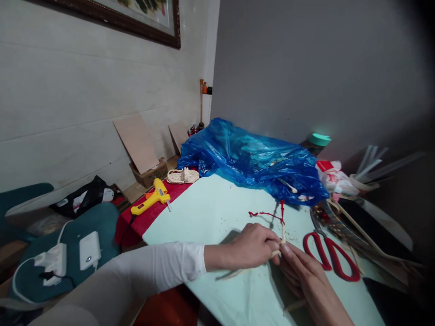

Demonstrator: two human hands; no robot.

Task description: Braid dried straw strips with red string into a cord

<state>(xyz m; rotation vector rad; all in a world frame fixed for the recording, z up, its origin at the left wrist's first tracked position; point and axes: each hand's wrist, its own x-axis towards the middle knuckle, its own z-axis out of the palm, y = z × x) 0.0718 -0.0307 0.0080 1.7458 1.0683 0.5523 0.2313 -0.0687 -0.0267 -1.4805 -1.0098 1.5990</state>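
Observation:
My left hand [253,246] and my right hand [304,271] meet over the pale green tabletop, fingertips pinched together. Between them they grip a cream-coloured cord [283,232], which stands up from the fingers. Red string [282,213] tops its upper end, with one thin red strand branching off to the left. A loose pale strip [234,274] trails out beneath my left wrist. Just right of my right hand lie scissors with red handles [333,253]. The part of the cord inside my fingers is hidden.
A blue plastic bag [248,154] covers the table's far side. On the left, a yellow glue gun [151,197] and a woven straw slipper [182,176] rest near red cloth. A teal chair [102,226] carries a power strip and a white power bank [90,250].

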